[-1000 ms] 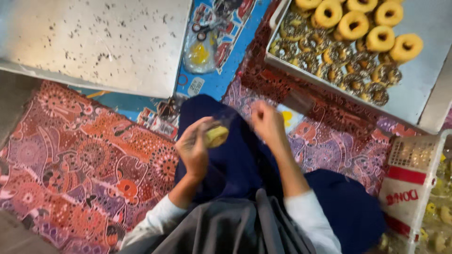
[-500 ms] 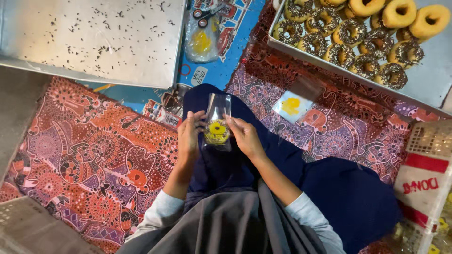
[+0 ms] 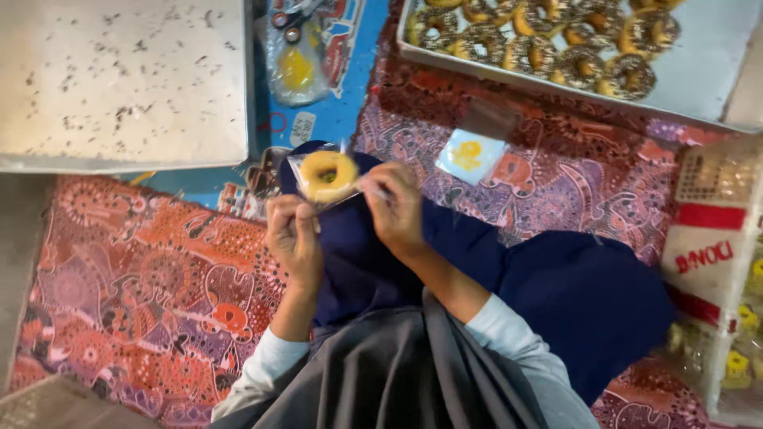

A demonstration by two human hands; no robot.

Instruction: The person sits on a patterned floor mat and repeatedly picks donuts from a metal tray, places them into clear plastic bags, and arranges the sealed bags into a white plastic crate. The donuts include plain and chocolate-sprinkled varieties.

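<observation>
The left hand (image 3: 292,238) and right hand (image 3: 395,208) are close together over the dark blue lap cloth (image 3: 477,278), both pinching one clear plastic bag (image 3: 324,181) w/ a yellow ring donut (image 3: 327,175) inside. Left fingers grip the bag's lower edge, right fingers grip its side edge, so the donut sits flat between the 2 hands.

Places, all from the donut: a loose empty bag w/ a yellow mark (image 3: 469,152) lies to the right on the patterned mat (image 3: 143,270). The tray of sprinkled donuts (image 3: 556,48) is up and to the right, well apart. A big metal tray w/ only crumbs (image 3: 119,79) is up and to the left. A tied clear bag w/ something yellow in it (image 3: 296,67) is straight above, on a blue sheet. A white box w/ red bands (image 3: 711,238) is far right.

To do this bit well, I think: keep the donut flat & in the middle of the bag, hold only the plastic edges, don't squash the soft ring, and keep the open end pulled straight so it shuts neat w/o wrinkles.
</observation>
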